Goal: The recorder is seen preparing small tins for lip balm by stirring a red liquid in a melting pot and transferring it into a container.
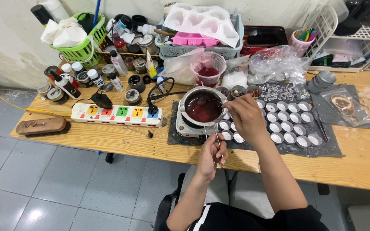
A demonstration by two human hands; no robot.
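A small metal pot of dark red liquid sits on a little white hotplate near the table's front edge. My left hand grips the pot's thin wire handle just in front of the table edge. My right hand hovers over the pot's right rim, fingers pinched together; whether it holds anything I cannot tell. To the right of the pot, several small round metal cups stand in rows on a grey mat.
A white power strip with coloured switches lies left of the hotplate, a black cable plugged in. A plastic cup of red liquid, bottles, jars, a green basket and white moulds crowd the back. A brush lies far left.
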